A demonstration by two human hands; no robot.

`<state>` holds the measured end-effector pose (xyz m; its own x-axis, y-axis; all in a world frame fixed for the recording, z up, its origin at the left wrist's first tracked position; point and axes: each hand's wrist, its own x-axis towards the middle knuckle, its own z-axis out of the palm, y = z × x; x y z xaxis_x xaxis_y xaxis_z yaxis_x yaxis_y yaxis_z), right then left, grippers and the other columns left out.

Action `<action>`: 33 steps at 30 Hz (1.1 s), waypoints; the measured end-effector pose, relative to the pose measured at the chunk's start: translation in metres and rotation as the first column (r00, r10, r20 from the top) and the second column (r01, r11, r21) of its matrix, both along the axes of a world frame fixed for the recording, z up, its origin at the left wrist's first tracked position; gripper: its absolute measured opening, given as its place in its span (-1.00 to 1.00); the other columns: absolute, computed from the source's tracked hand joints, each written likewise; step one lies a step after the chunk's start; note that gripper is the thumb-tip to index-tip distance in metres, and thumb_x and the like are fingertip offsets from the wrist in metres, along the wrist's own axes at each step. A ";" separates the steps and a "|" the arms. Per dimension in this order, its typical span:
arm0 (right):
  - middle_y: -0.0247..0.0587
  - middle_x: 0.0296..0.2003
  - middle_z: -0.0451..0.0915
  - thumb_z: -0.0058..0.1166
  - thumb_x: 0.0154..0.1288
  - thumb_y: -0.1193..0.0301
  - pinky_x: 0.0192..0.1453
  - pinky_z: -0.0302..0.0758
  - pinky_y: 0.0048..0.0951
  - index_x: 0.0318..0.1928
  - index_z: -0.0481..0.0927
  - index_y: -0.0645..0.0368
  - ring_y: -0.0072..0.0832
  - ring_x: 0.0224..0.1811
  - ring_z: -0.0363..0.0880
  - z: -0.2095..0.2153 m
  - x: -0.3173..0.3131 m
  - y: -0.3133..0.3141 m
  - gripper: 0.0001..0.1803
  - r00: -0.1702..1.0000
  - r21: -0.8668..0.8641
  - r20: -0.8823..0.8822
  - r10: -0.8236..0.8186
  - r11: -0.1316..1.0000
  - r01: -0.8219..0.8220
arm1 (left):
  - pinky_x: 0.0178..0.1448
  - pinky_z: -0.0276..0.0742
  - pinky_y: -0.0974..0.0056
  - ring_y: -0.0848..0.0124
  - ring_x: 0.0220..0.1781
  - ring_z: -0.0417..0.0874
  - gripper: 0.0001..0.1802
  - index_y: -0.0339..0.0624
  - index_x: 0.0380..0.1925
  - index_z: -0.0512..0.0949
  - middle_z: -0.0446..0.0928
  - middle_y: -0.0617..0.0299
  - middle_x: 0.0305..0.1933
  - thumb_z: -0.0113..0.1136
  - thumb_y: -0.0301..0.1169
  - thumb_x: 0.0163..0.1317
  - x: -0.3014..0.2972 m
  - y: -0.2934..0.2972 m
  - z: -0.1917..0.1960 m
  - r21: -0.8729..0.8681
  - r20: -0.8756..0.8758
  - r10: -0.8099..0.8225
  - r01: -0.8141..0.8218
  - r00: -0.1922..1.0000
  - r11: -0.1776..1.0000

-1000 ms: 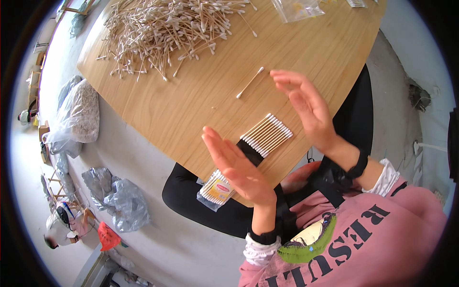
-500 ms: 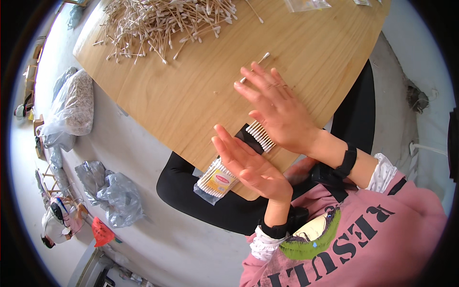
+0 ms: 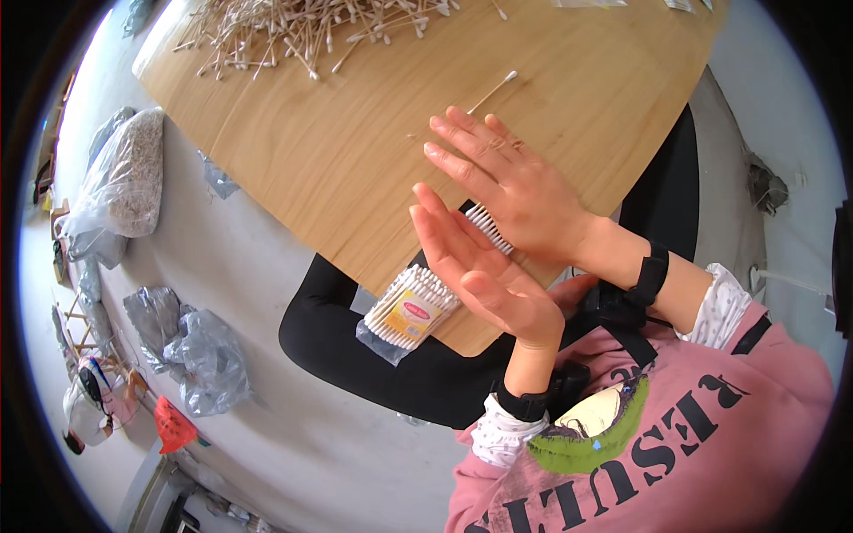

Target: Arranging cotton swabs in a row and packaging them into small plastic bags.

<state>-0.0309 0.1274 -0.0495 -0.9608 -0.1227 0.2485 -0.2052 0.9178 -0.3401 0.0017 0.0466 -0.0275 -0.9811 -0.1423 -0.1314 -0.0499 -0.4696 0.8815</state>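
Note:
My left hand (image 3: 487, 271) is open, palm up with its fingers stretched out, near the table's rounded near corner. Close above and to the right, my right hand (image 3: 526, 191) is also open, its back showing and its fingers extended. Neither hand holds anything that I can see. A labelled pack of cotton swabs (image 3: 412, 309) lies at the table edge, left of my left hand. Between the hands shows a row of white-tipped swabs (image 3: 487, 227), partly covered by them. A single cotton swab (image 3: 494, 91) lies beyond my right fingertips, its lower end hidden.
A large heap of loose cotton swabs (image 3: 293, 35) covers the far left of the wooden table (image 3: 311, 160). Clear bags (image 3: 588, 3) lie at its far edge. Grey plastic bags (image 3: 209, 360) and a filled clear sack (image 3: 133, 178) stand on the floor; another person (image 3: 86, 413) is at lower left.
My left hand has moved up and right, closer to my right hand. The right hand has shifted only slightly. The whole view has tilted a little, so the heap sits higher.

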 end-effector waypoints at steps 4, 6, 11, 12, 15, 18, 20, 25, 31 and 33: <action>-0.13 0.50 0.22 -0.06 0.36 0.46 0.64 0.01 -0.10 0.43 0.34 0.12 -0.21 0.59 0.09 -0.001 -0.005 -0.011 -0.40 0.999 -0.109 0.040 0.035 0.994 -0.030 | 0.64 -0.03 0.14 0.25 0.64 0.05 -0.29 -0.21 0.50 0.08 0.10 0.02 0.59 -0.32 0.07 0.57 -0.007 -0.009 0.003 0.048 0.015 0.045 -0.046 0.999 0.998; -0.14 0.49 0.23 -0.08 0.36 0.47 0.63 0.02 -0.11 0.42 0.36 0.12 -0.21 0.59 0.10 0.001 -0.008 -0.015 -0.41 0.997 -0.100 0.039 0.060 0.993 -0.055 | 0.62 0.03 0.13 0.21 0.60 0.13 -0.33 -0.27 0.47 0.13 0.18 -0.03 0.55 -0.32 -0.01 0.58 -0.010 -0.020 0.010 -0.017 -0.006 0.116 -0.116 0.993 0.993; -0.12 0.46 0.27 -0.10 0.37 0.44 0.61 0.11 -0.15 0.36 0.38 0.20 -0.27 0.57 0.15 0.003 -0.010 -0.011 -0.46 0.999 0.044 -0.005 0.052 0.998 -0.052 | 0.53 0.15 0.08 0.16 0.42 0.37 -0.50 -0.47 0.28 0.29 0.36 -0.11 0.37 -0.19 -0.25 0.56 -0.026 -0.104 0.040 -0.731 -0.048 0.141 -0.131 0.989 0.670; -0.12 0.46 0.27 -0.10 0.37 0.44 0.61 0.11 -0.15 0.36 0.38 0.20 -0.27 0.57 0.15 0.002 -0.011 -0.014 -0.46 0.998 0.041 -0.006 0.057 0.998 -0.056 | 0.45 0.25 0.13 0.21 0.32 0.43 -0.54 -0.45 0.23 0.34 0.42 -0.06 0.28 -0.16 -0.25 0.57 -0.029 -0.115 0.033 -0.801 0.029 0.154 -0.070 0.988 0.594; -0.13 0.46 0.28 -0.10 0.37 0.45 0.61 0.12 -0.16 0.36 0.38 0.21 -0.27 0.56 0.15 0.002 -0.015 -0.028 -0.46 0.995 -0.018 -0.008 0.098 0.995 -0.098 | 0.07 0.47 0.32 0.41 -0.08 0.56 -0.59 -0.39 -0.07 0.51 0.58 0.11 -0.11 -0.09 -0.18 0.59 -0.028 -0.134 0.009 -0.828 0.230 0.108 0.136 0.967 0.543; -0.14 0.46 0.28 -0.10 0.37 0.46 0.61 0.13 -0.16 0.36 0.38 0.21 -0.27 0.56 0.16 0.000 -0.017 -0.032 -0.46 0.993 -0.042 -0.025 0.115 0.992 -0.116 | -0.35 0.38 0.34 0.54 -0.47 0.39 -0.46 -0.34 -0.47 0.47 0.43 0.31 -0.53 -0.07 -0.10 0.59 -0.032 -0.123 -0.003 -0.834 0.303 0.161 0.179 0.939 0.522; -0.16 0.45 0.30 -0.10 0.37 0.46 0.60 0.14 -0.16 0.36 0.39 0.21 -0.28 0.56 0.17 -0.001 -0.018 -0.033 -0.46 0.994 -0.040 -0.015 0.112 0.993 -0.113 | -0.42 0.33 0.35 0.57 -0.51 0.34 -0.43 -0.33 -0.52 0.45 0.39 0.35 -0.58 -0.07 -0.09 0.58 -0.033 -0.120 -0.006 -0.823 0.328 0.182 0.186 0.927 0.536; -0.18 0.46 0.29 -0.12 0.37 0.46 0.60 0.15 -0.16 0.38 0.37 0.18 -0.30 0.55 0.18 0.000 -0.017 -0.038 -0.44 0.992 -0.045 0.000 0.126 0.991 -0.126 | -0.48 0.23 0.46 0.68 -0.54 0.28 -0.46 -0.24 -0.59 0.41 0.35 0.43 -0.59 0.01 -0.13 0.57 -0.032 -0.120 -0.020 -0.675 0.245 0.146 0.060 0.958 0.736; -0.19 0.45 0.30 -0.12 0.41 0.40 0.60 0.16 -0.17 0.38 0.37 0.19 -0.31 0.55 0.18 0.001 -0.014 -0.048 -0.46 0.984 -0.083 0.015 0.176 0.981 -0.174 | -0.46 0.30 0.47 0.69 -0.52 0.34 -0.50 -0.24 -0.56 0.43 0.41 0.42 -0.55 0.02 -0.16 0.57 -0.030 -0.119 -0.026 -0.533 0.268 0.130 0.034 0.954 0.845; -0.23 0.47 0.29 -0.16 0.43 0.40 0.61 0.14 -0.16 0.41 0.35 0.15 -0.31 0.56 0.18 0.001 -0.013 -0.052 -0.45 0.982 -0.105 0.031 0.188 0.977 -0.184 | -0.46 0.30 0.47 0.69 -0.52 0.34 -0.50 -0.25 -0.55 0.44 0.42 0.42 -0.55 0.02 -0.16 0.57 -0.030 -0.114 -0.024 -0.523 0.271 0.151 0.014 0.951 0.852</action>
<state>-0.0440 0.0751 -0.0483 -0.9331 -0.2766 0.2300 -0.3533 0.8250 -0.4411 -0.0285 -0.0679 -0.0519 -0.8939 -0.3348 -0.2980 -0.3275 0.0341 0.9442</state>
